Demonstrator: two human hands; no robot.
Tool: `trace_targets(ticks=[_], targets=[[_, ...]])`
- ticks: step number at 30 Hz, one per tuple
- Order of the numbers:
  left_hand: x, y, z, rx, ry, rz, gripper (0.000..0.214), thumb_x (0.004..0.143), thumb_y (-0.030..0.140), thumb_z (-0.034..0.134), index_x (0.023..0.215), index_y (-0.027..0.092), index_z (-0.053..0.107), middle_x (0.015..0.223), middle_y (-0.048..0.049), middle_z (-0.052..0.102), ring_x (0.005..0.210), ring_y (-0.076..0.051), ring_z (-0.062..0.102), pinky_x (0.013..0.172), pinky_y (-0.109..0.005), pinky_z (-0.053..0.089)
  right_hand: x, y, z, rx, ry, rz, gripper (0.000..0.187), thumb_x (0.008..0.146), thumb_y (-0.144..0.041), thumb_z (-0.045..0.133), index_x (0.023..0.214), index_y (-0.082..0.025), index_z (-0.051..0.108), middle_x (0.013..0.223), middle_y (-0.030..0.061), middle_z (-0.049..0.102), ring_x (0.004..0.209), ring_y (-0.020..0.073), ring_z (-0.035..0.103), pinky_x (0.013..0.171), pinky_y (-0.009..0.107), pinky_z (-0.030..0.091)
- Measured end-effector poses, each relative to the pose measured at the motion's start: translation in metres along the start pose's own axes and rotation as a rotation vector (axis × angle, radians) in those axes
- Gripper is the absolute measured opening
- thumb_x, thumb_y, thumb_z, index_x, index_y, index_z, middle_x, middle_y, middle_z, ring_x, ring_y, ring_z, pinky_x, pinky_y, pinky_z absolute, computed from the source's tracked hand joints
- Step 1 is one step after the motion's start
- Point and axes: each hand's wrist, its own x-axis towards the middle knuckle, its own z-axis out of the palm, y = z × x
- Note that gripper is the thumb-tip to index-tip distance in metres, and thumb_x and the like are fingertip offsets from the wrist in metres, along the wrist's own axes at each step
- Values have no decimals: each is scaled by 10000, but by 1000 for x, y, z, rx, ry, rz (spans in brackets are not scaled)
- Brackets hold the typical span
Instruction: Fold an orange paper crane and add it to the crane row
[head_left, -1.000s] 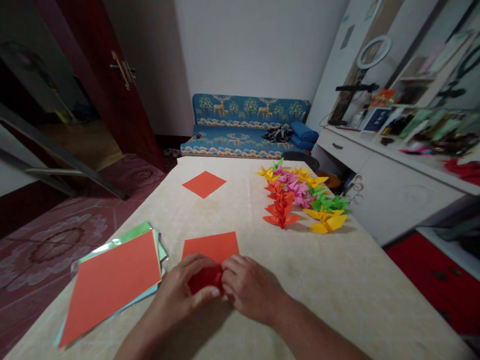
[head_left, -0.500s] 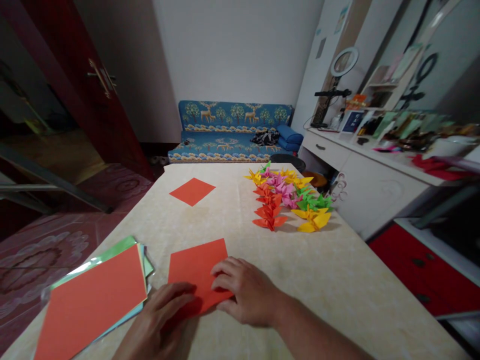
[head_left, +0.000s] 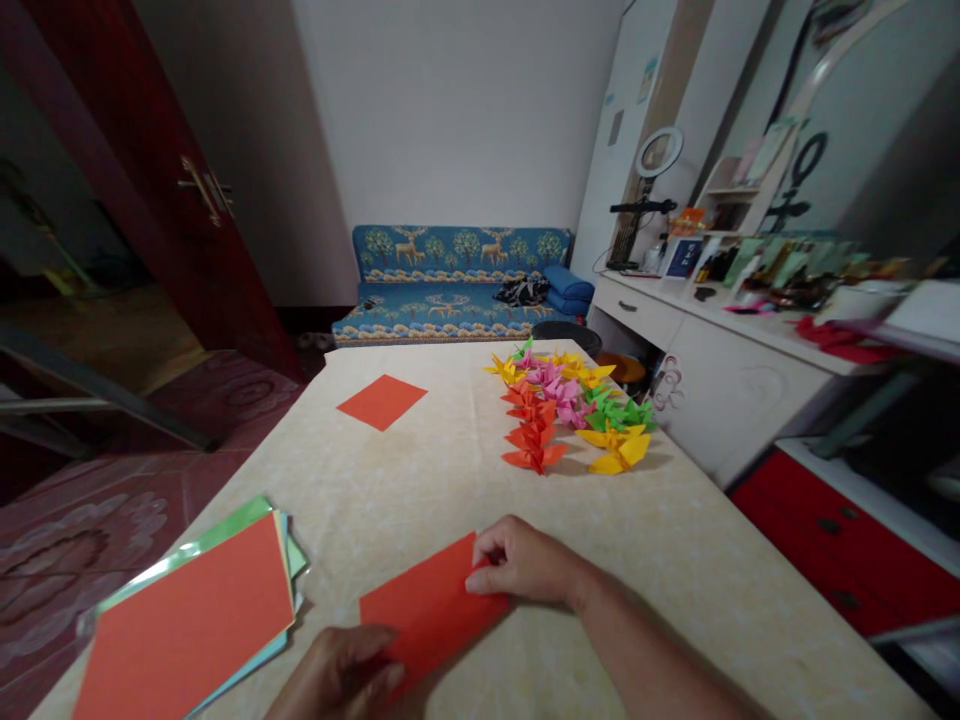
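A folded orange-red paper sheet [head_left: 427, 610] lies on the beige table [head_left: 450, 480] near its front edge. My right hand [head_left: 521, 562] has its fingers curled and pressed on the sheet's upper right corner. My left hand [head_left: 341, 678] rests at the sheet's lower left edge, fingers bent down on it, partly cut off by the frame. A stack of coloured paper sheets [head_left: 187, 625] with an orange one on top lies left of my hands.
A single orange square [head_left: 382, 401] lies farther back on the table. Several folded paper cranes [head_left: 568, 408] in orange, yellow, pink and green sit at the back right. A white cabinet [head_left: 742, 380] stands right, a blue sofa [head_left: 457, 280] behind, a dark red door [head_left: 150, 190] left.
The orange sheet has gone from a crumpled fold under both hands to a flat folded rectangle. My hands have spread apart to opposite ends of it. The view has tilted up slightly.
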Motion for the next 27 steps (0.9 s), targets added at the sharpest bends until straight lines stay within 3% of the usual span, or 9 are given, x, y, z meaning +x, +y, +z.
trace_targets(ticks=[1,3,5,7,11,14,17,22,27], targets=[[9,3,-1,-29,-43,-41,378,784,511,547,655,175,660,595,-37,618,543,-161,551,501,-238,447,3,1,2,-18,101,45,149,716,-280,657,635,-159,622,510,-74,472,472,66,393,440,178,257],[29,5,-6,-18,58,-101,372,795,493,539,669,153,623,593,-23,596,552,-147,531,495,-217,400,9,2,7,-74,319,104,179,720,-267,642,590,-169,568,499,-73,440,475,71,391,439,181,248],[45,4,-9,135,201,-110,331,763,473,579,667,157,606,561,-4,566,537,-144,503,489,-215,354,13,3,13,-158,490,112,179,711,-234,647,575,-182,543,505,-68,446,492,79,410,451,184,256],[53,2,-9,298,251,-124,299,769,450,568,667,171,602,529,6,554,510,-148,498,487,-224,320,14,3,17,-271,576,112,150,716,-223,651,601,-202,556,518,-62,483,503,88,435,462,190,261],[50,0,-2,494,284,-78,249,808,395,513,688,194,599,618,-15,613,564,-170,551,517,-237,331,9,3,20,-500,565,113,102,754,-271,656,669,-239,610,619,-40,576,547,104,502,490,205,297],[43,-2,-1,504,230,-36,249,827,379,499,678,196,578,617,-10,598,565,-163,546,524,-238,345,5,2,18,-579,514,26,29,768,-269,660,759,-248,642,905,-19,622,697,111,567,575,214,379],[39,-5,-2,467,212,-10,261,825,391,523,660,192,561,597,1,571,553,-151,533,524,-234,360,4,-2,17,-619,460,-16,77,748,-261,688,805,-248,638,1082,-14,581,825,123,582,673,231,413],[37,-5,-5,373,162,35,273,837,440,536,765,189,617,743,-22,616,657,-161,583,592,-242,434,4,-8,16,-601,442,51,201,702,-281,721,860,-259,600,978,-23,618,845,150,594,639,242,390],[37,-9,-3,313,151,104,273,802,443,595,887,200,684,1004,-82,635,895,-213,625,768,-290,506,4,-10,16,-530,428,105,403,657,-277,747,1029,-310,596,961,-32,675,827,168,622,623,252,370]])
